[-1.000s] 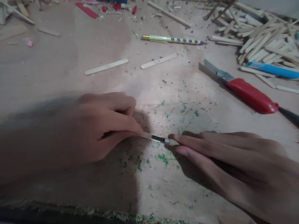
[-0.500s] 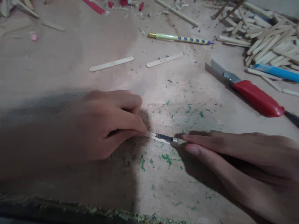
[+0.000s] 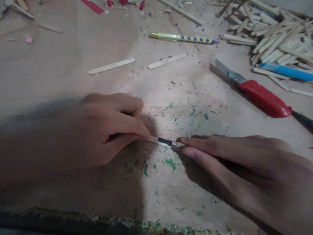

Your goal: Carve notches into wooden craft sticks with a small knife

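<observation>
Wooden stick [image 3: 153, 139] pinched at the left hand's [image 3: 110, 127] fingertips, a small blade tool [image 3: 168, 142] over it

From where I stand, the wooden stick juts out to the right of the left hand, low over the tabletop [image 3: 61, 58], between the two hands. The left thumb and forefinger are squeezed narrow on it, so only a short pale length shows past their tips; the rest is hidden under the fingers. The right hand [image 3: 244, 166] is drawn in tight too, thumb and fingers closed about the handle of the blade tool. Its silver collar sits just ahead of those fingertips, and the dark blade points back toward the left hand, lined up along the stick, with a bright strip of wood showing at its near edge. I can't tell how firmly the blade presses.

Green flecks [image 3: 170, 164] are scattered around the hands. Beyond them lie a marked stick [image 3: 111, 66] and a second marked stick [image 3: 167, 61], well apart from the fingers, and past those a yellow-green pencil [image 3: 182, 38] with purple spots. Over beyond the right hand rests a red-handled knife [image 3: 265, 98], its blade aimed away from the person, and behind that a heap of sticks [image 3: 276, 42] with a blue object [image 3: 287, 71] at its near edge.
</observation>
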{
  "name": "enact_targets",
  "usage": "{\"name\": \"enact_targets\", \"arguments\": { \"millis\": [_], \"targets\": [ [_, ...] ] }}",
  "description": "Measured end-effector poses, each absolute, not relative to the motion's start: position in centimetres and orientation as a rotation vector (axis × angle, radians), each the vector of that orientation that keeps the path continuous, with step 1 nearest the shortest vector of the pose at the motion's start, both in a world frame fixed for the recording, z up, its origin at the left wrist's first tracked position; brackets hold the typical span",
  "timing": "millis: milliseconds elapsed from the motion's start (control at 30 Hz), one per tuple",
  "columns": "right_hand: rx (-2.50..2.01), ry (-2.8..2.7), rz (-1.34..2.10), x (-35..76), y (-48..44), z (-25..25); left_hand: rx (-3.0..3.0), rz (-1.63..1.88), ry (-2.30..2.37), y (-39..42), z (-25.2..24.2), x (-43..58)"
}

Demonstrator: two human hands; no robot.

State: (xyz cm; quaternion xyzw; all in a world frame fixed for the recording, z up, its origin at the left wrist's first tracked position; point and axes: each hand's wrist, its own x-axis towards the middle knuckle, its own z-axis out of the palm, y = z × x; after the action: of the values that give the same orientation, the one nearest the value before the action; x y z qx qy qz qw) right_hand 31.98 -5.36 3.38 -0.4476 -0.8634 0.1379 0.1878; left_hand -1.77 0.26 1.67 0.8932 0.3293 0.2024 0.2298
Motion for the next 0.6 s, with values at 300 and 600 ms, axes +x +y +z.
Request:
{"name": "enact_targets", "arguments": {
  "millis": [300,600],
  "targets": [
    [-1.088,-2.432,0.401,32.1,-5.3,1.7,2.506,0.471,0.948,-0.1,1.8,-2.4],
    [-1.124,-2.385,0.439,31.2,-5.4,1.9,2.532,0.523,0.876,0.3,1.6,-2.3]
  ]
}}
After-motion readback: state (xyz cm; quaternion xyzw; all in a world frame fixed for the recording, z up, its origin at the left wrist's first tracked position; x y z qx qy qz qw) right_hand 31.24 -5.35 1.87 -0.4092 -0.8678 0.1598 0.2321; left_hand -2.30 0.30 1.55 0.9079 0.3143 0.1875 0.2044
